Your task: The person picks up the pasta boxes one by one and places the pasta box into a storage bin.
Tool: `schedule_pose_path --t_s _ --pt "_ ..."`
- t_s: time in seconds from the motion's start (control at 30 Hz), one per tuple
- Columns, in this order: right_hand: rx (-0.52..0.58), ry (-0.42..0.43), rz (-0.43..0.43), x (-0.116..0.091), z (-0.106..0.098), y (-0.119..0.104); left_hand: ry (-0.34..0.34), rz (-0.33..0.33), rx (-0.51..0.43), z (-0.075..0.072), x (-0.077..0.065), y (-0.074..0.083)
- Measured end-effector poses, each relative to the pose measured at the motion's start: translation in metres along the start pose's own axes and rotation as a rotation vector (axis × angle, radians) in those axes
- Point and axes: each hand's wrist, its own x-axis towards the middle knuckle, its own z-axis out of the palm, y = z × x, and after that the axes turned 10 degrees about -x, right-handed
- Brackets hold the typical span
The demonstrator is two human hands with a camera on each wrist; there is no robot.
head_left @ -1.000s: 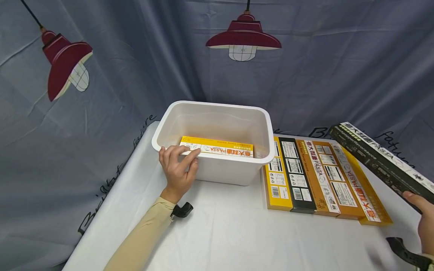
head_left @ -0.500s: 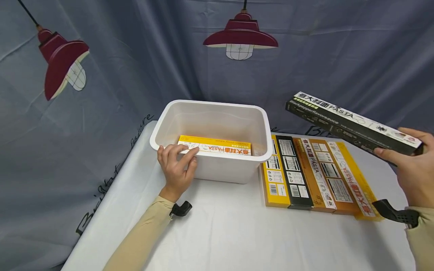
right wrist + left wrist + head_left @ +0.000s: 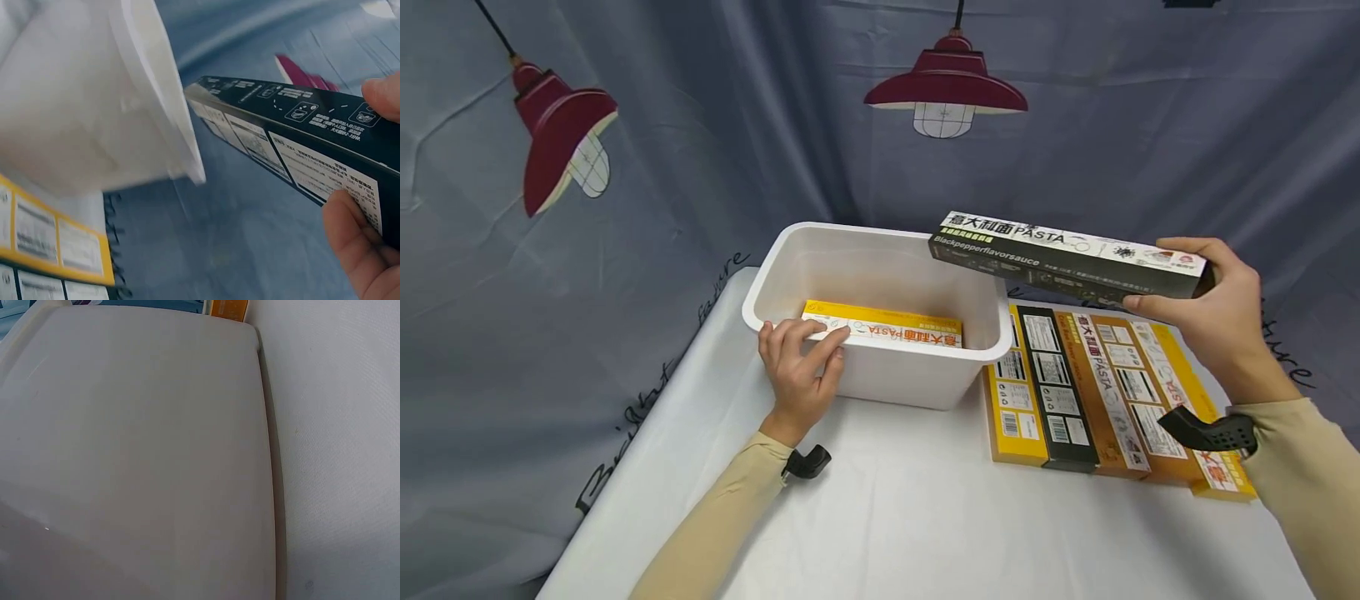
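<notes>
My right hand (image 3: 1213, 312) grips one end of a long black pasta box (image 3: 1067, 254), thumb on one side and fingers on the other. The box is held in the air, its far end over the right rim of a white plastic bin (image 3: 917, 379). In the right wrist view the black box (image 3: 294, 131) shows a printed dark face and white label panels. My left hand (image 3: 801, 367) holds the bin's near rim at its left, fingers over the edge. Inside the bin lies a yellow and white pasta box (image 3: 887, 323). The left wrist view shows the bin's outer wall (image 3: 137, 450).
Right of the bin several pasta boxes lie side by side on the white tablecloth (image 3: 925, 500): a yellow box (image 3: 1018, 417), a black box (image 3: 1060, 400), orange boxes (image 3: 1112, 400) and a yellow one at the right end. A grey-blue curtain (image 3: 760, 125) hangs behind.
My right hand has carried the black box leftward from the right edge to the bin's right rim, and the box has turned closer to level. The left hand stays on the rim.
</notes>
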Motion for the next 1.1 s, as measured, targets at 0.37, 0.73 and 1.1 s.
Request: schedule_pose_path --t_s 0.37,0.73,1.1 --pt "-0.055 -0.2 0.04 0.01 0.04 -0.044 -0.01 0.002 -0.003 0.004 -0.003 0.002" --pt "-0.144 -0.456 0.061 0.025 0.093 -0.098 -0.01 -0.008 0.009 0.0 -0.003 0.002" --pt "-0.151 -0.543 -0.013 0.032 0.144 -0.124 -0.002 0.005 0.006 0.001 0.0 0.0"
